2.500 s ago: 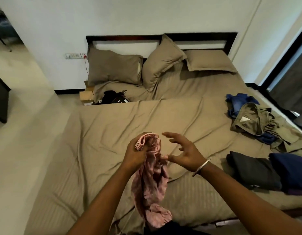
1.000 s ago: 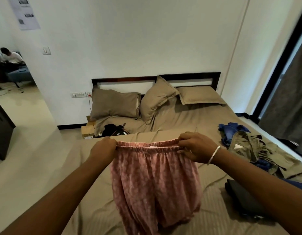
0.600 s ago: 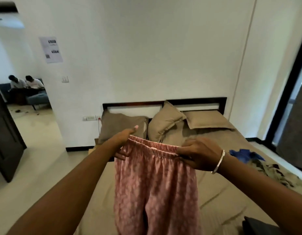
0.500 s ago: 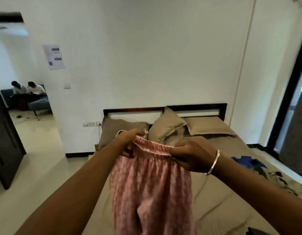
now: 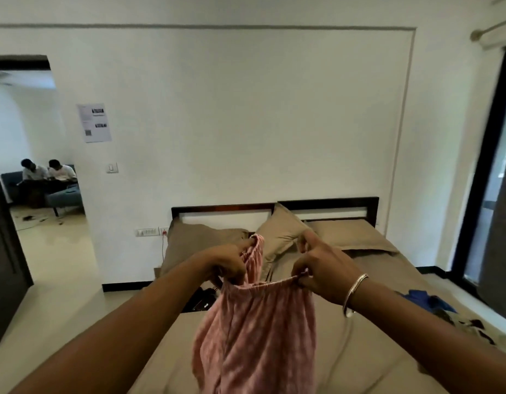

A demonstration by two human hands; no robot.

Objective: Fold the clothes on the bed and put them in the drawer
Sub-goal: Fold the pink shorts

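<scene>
The pink pants (image 5: 257,331) are up in the air over the foot half of the bed (image 5: 172,345), hanging by the waistband with the legs dropping out of the bottom of the shot. The left hand (image 5: 232,260) has a bunched fistful of waistband, a loop of it poking up past the knuckles, and the right hand (image 5: 323,271) is pinching the other end between thumb and fingers, index finger pointing off toward the pillows (image 5: 277,231). My guess at the weak spot: that left side is wadded instead of flat, so if it goes down like this the waistband lands twisted and the fold comes out lumpy. The right-hand pinch looks pretty light too, so a shake could pop that corner loose and dump the whole thing in a heap. Room-wise it's fine, plain bedcover right underneath to lay it out on. Just keep it off the right edge, where a pile of other clothes (image 5: 433,305) sits, and there's some dark stuff (image 5: 200,300) in the gap by the left side of the bed, up near the pillows.
</scene>
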